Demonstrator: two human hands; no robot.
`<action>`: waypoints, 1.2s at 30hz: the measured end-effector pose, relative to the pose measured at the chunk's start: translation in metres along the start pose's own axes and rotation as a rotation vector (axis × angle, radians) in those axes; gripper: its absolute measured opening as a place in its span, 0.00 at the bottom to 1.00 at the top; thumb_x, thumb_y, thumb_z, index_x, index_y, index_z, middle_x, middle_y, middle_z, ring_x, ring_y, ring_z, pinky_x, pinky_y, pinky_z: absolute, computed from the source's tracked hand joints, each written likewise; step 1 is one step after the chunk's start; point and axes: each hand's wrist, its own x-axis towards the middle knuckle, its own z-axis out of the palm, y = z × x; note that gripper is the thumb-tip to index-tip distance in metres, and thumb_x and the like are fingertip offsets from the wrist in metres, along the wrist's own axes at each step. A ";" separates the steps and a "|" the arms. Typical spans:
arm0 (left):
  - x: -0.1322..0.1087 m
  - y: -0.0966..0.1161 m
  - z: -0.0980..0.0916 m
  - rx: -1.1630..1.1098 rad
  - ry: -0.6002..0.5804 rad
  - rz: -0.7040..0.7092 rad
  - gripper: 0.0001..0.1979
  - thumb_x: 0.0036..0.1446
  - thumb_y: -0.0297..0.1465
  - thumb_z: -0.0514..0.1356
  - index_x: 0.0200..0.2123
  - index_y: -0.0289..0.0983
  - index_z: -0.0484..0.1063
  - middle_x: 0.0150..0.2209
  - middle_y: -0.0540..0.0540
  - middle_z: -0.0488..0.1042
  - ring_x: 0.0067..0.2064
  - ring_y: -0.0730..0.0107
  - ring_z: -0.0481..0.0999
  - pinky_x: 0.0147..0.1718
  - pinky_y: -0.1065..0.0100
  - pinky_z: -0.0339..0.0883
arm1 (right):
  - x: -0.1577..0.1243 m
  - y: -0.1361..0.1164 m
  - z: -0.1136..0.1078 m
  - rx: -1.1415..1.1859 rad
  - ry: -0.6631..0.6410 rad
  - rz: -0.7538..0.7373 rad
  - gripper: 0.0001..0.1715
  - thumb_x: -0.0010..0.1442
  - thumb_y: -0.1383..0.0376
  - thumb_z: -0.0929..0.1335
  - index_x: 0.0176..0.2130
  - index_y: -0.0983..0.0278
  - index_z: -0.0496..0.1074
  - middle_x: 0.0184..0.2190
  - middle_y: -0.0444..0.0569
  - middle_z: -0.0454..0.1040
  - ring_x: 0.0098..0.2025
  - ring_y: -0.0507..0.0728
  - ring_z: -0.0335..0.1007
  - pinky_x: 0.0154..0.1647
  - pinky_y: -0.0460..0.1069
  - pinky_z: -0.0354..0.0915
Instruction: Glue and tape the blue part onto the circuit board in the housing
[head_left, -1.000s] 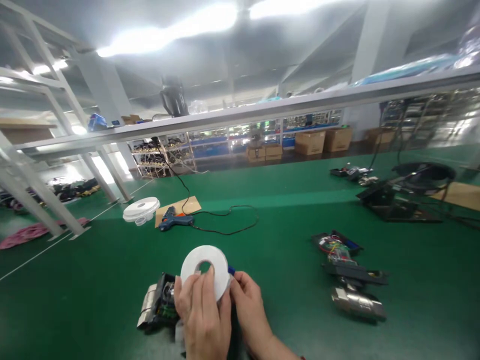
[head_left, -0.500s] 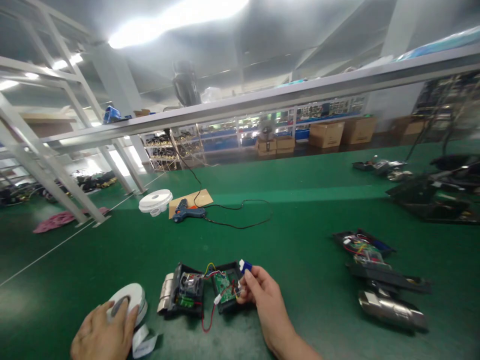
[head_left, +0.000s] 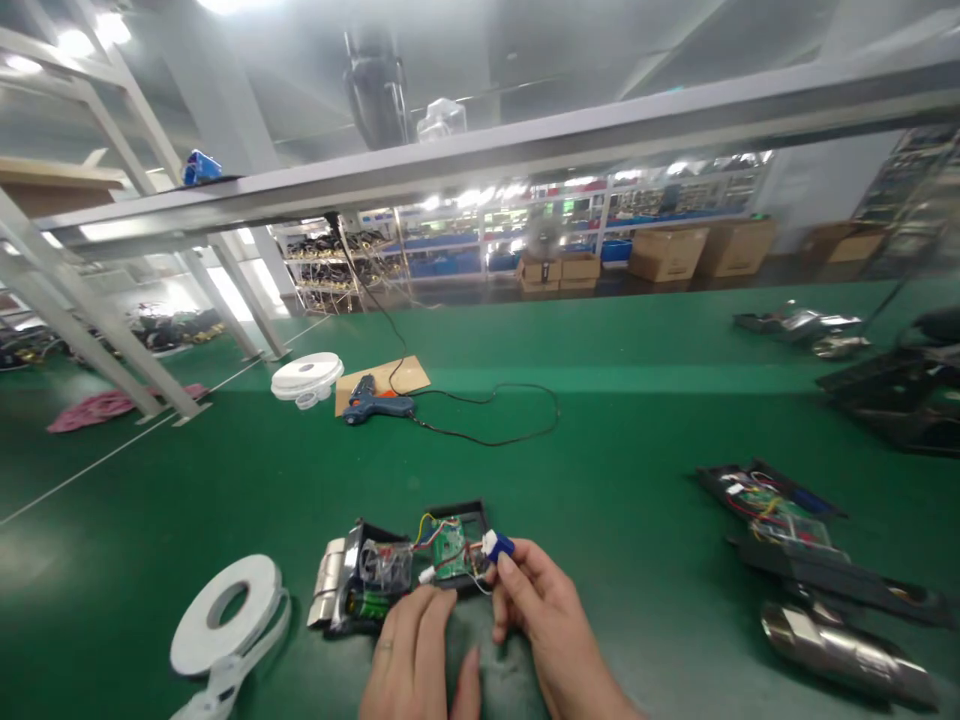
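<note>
My right hand (head_left: 546, 622) pinches a small blue block with a white piece on it (head_left: 498, 546), at the right edge of an opened black housing. One half of that housing (head_left: 459, 548) bears a green circuit board. The other half (head_left: 369, 580) has a clear cover, a green part and a silver cylinder on its left side, and thin wires link the two. My left hand (head_left: 420, 655) is open, fingers stretched forward over the housing's near edge; I cannot tell if they touch it. A roll of white tape (head_left: 196, 622) lies to the left, its end strip loose.
A blue glue gun (head_left: 379, 406) rests on cardboard (head_left: 409, 374), its cord looping right. White reels (head_left: 306, 372) lie beside it. Further opened devices (head_left: 787, 515) and a metal cylinder (head_left: 847, 650) sit on the right. A metal shelf (head_left: 487, 150) spans above the green table.
My left hand has let go of the tape roll and moved right to the opened housing. My right hand still holds the blue block, now slightly lower. The view has tilted down.
</note>
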 end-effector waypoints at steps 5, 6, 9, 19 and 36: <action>0.015 -0.027 0.000 0.159 -0.137 0.135 0.23 0.64 0.35 0.55 0.59 0.30 0.65 0.56 0.37 0.72 0.54 0.59 0.75 0.47 0.64 0.75 | 0.004 -0.001 -0.002 -0.040 -0.028 0.062 0.31 0.54 0.41 0.74 0.38 0.66 0.72 0.28 0.43 0.71 0.20 0.47 0.60 0.19 0.42 0.64; 0.017 -0.029 0.001 0.175 -0.156 0.164 0.24 0.63 0.34 0.55 0.59 0.29 0.65 0.56 0.37 0.72 0.53 0.59 0.75 0.47 0.64 0.75 | 0.006 -0.004 -0.003 -0.063 -0.036 0.064 0.31 0.55 0.41 0.73 0.38 0.65 0.73 0.28 0.44 0.71 0.20 0.47 0.60 0.19 0.43 0.65; 0.022 -0.032 0.004 0.185 -0.194 0.198 0.25 0.63 0.33 0.55 0.61 0.27 0.63 0.56 0.38 0.73 0.53 0.59 0.75 0.48 0.65 0.75 | 0.014 -0.019 -0.006 -0.240 -0.143 0.023 0.26 0.59 0.45 0.70 0.42 0.65 0.74 0.29 0.45 0.72 0.20 0.49 0.62 0.21 0.44 0.65; 0.026 -0.031 0.007 0.131 -0.136 0.153 0.21 0.65 0.29 0.53 0.58 0.25 0.64 0.52 0.39 0.76 0.49 0.66 0.78 0.45 0.67 0.73 | 0.059 -0.075 -0.002 -1.318 -0.788 -0.536 0.16 0.69 0.70 0.62 0.50 0.59 0.74 0.38 0.47 0.76 0.36 0.54 0.71 0.33 0.46 0.60; 0.024 -0.018 0.009 0.070 -0.106 -0.013 0.17 0.67 0.29 0.52 0.57 0.33 0.66 0.48 0.40 0.79 0.46 0.67 0.80 0.42 0.70 0.71 | 0.054 -0.055 0.006 -1.546 -0.872 -0.517 0.13 0.66 0.70 0.63 0.46 0.60 0.74 0.39 0.46 0.77 0.34 0.57 0.70 0.29 0.52 0.56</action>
